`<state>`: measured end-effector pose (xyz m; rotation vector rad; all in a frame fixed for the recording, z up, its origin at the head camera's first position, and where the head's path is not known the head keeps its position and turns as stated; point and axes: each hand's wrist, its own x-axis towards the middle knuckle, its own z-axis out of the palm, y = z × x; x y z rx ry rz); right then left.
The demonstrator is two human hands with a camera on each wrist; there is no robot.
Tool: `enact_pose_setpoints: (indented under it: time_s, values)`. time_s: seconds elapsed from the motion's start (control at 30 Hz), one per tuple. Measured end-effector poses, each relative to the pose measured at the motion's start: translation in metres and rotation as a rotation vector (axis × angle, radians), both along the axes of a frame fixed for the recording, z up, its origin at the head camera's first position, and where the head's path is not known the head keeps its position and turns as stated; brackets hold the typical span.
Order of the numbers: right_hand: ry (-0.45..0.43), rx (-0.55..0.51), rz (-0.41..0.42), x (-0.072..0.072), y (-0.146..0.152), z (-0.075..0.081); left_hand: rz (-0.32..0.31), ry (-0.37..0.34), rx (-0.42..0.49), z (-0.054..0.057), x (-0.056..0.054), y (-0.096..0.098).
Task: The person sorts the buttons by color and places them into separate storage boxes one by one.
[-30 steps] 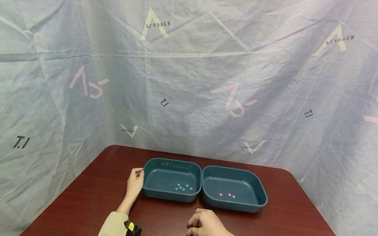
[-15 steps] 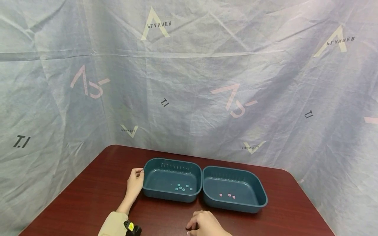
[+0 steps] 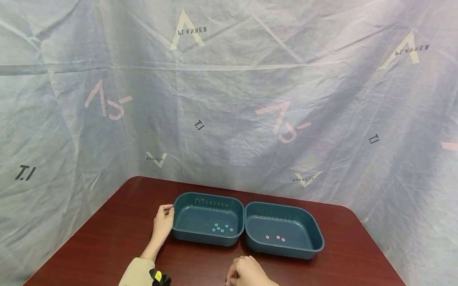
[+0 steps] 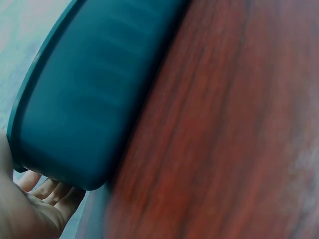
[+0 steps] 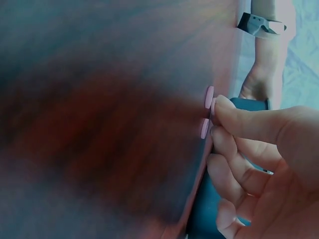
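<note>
My left hand (image 3: 163, 223) grips the left end of the left teal tray (image 3: 189, 236). Its fingers (image 4: 47, 191) curl around the end wall in the left wrist view. Several small pale-blue buttons (image 3: 218, 228) lie in that tray. At the near side of the table my right hand (image 3: 250, 272) bends over the tabletop. In the right wrist view its thumb and forefinger pinch a pink button (image 5: 214, 106) close to the table surface. Two more pink buttons, an upper button (image 5: 209, 97) and a lower button (image 5: 204, 128), lie right beside the fingertips.
A right teal tray (image 3: 282, 249) stands side by side with the left one, with 3 pink buttons (image 3: 278, 237) in it. The dark red table (image 3: 107, 230) ends at a hanging grey cloth (image 3: 222, 99) behind and at both sides.
The right hand has drawn slightly toward the near edge, its fingers more curled, and the pink buttons at its fingertips have gone out of the head view. The left hand stays on the tray.
</note>
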<state>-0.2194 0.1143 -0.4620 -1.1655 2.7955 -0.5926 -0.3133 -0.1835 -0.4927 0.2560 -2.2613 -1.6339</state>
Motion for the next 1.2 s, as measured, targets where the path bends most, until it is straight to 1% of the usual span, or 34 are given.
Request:
enact_pose_setpoints:
  time_s: [0.1, 0.27, 0.43, 0.57, 0.67, 0.83, 0.9, 1.03, 1.2]
  values:
    - [-0.018, -0.006, 0.01, -0.002, 0.0, -0.002, -0.005, -0.004, 0.003, 0.0, 0.0, 0.0]
    - [-0.051, -0.012, 0.015, -0.007, 0.001, -0.007, 0.007, -0.001, -0.002, 0.0, -0.001, -0.001]
    - [-0.137, -0.043, -0.018, -0.007, 0.002, -0.008, 0.008, -0.004, -0.002, -0.001, -0.001, 0.0]
    - [-0.224, -0.088, -0.062, -0.006, 0.002, -0.005, 0.011, 0.0, -0.005, -0.001, -0.001, 0.001]
    - [-0.283, -0.127, -0.074, -0.006, 0.004, -0.002, 0.021, 0.006, -0.011, -0.002, -0.002, 0.0]
    - [-0.303, -0.182, -0.039, -0.007, 0.006, 0.003, 0.015, 0.001, -0.003, -0.002, -0.002, 0.0]
    - [-0.315, -0.211, -0.043, -0.008, 0.008, 0.004, 0.008, -0.002, 0.003, -0.002, -0.002, 0.0]
    - [-0.322, -0.275, -0.086, -0.007, 0.01, 0.006, 0.001, -0.006, 0.005, -0.002, -0.002, 0.0]
    - [-0.268, -0.341, -0.177, -0.008, 0.015, 0.01, 0.007, -0.002, -0.001, -0.002, -0.002, 0.0]
